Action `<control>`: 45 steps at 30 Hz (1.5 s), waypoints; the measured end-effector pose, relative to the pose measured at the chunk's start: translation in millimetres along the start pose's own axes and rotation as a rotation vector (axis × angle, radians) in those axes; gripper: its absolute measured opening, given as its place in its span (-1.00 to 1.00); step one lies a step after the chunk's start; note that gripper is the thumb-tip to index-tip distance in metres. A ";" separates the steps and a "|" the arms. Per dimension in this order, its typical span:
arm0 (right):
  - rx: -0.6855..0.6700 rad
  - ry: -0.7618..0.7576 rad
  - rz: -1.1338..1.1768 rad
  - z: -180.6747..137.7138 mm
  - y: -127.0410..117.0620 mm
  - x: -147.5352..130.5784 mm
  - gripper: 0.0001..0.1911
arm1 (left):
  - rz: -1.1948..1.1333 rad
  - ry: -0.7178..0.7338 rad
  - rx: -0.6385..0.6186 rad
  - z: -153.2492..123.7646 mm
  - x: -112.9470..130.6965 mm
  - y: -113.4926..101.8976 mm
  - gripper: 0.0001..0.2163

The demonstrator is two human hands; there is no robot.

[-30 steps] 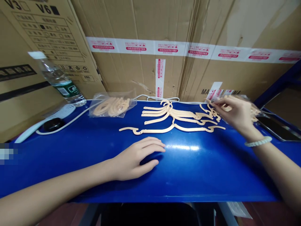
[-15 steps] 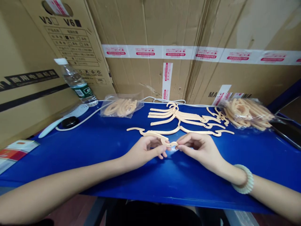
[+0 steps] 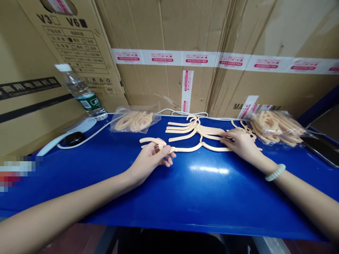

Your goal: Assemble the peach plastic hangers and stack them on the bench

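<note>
My left hand (image 3: 150,160) pinches the left end of a long peach plastic hanger (image 3: 185,148) that lies flat on the blue table (image 3: 185,190). My right hand (image 3: 239,143), with a pale bead bracelet at the wrist, lies over the hanger's right end with its fingers stretched along it. Just behind it sits a pile of the same peach hangers (image 3: 196,128).
A clear bag of peach parts (image 3: 135,120) lies at the back left, a fuller bag (image 3: 275,123) at the back right. A water bottle (image 3: 82,92), a white cable, a white comb-like piece and a small black object (image 3: 72,138) occupy the far left. Cardboard boxes wall the back. A phone (image 3: 321,150) lies at right.
Both hands moved from the middle of the table to the hanger row. My left hand carried its curved peach piece to the hanger's left end; my right hand shifted to the right end.
</note>
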State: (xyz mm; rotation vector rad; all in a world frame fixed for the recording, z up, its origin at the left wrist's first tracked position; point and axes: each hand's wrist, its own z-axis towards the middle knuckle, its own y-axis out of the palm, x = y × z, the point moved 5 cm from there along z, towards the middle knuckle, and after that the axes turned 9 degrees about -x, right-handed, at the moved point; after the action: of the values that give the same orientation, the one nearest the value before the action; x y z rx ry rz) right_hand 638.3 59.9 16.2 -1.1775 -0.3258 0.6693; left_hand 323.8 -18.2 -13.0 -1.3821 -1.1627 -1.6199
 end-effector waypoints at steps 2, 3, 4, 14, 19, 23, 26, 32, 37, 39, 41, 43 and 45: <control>-0.019 -0.005 0.013 1.3 5.1 2.4 -0.88 | 0.005 0.016 0.000 1.7 1.7 -0.7 -0.59; -0.023 -0.005 0.026 1.6 5.2 2.0 -0.88 | 0.014 0.029 0.002 2.5 3.1 -1.0 -0.59; -0.026 -0.002 0.040 1.6 3.7 0.9 -0.87 | 0.027 0.045 0.009 3.2 4.6 -1.7 -0.60; -0.127 0.184 0.481 -6.2 -38.0 -4.7 -0.59 | -0.100 0.140 0.075 9.8 12.8 -15.2 -0.71; -0.199 0.227 0.683 -8.3 -48.6 -0.9 -0.51 | -0.188 0.164 0.079 11.1 12.4 -18.1 -0.72; -0.316 0.195 0.699 -8.2 -49.7 -7.7 -0.57 | -0.291 0.103 0.079 11.9 8.3 -18.1 -0.72; -0.385 0.185 0.739 -8.8 -45.5 -12.2 -0.56 | -0.366 0.041 0.034 11.0 6.7 -14.3 -0.73; -0.448 0.158 0.739 -11.6 -36.0 -10.2 -0.60 | -0.391 -0.017 -0.077 8.1 7.5 -6.5 -0.77; -0.411 0.122 0.716 -11.0 -36.9 -10.6 -0.64 | -0.388 -0.037 -0.081 7.0 7.0 -5.0 -0.79; -0.370 0.098 0.701 -10.2 -38.7 -11.3 -0.67 | -0.389 -0.037 -0.057 6.9 7.5 -5.6 -0.81; -0.341 0.080 0.679 -10.0 -39.0 -11.4 -0.69 | -0.401 -0.046 -0.013 6.7 7.6 -6.8 -0.83; -0.330 0.061 0.660 -10.2 -38.2 -11.6 -0.72 | -0.424 -0.055 0.048 6.5 7.7 -8.5 -0.85; -0.325 0.044 0.641 -10.3 -37.2 -12.3 -0.74 | -0.444 -0.060 0.101 6.5 7.8 -9.8 -0.85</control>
State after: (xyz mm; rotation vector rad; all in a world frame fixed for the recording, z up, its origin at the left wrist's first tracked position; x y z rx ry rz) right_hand 646.3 36.2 48.0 -1.6247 -0.0071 1.1743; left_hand 315.7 -8.3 -7.0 -1.1695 -1.6519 -1.7944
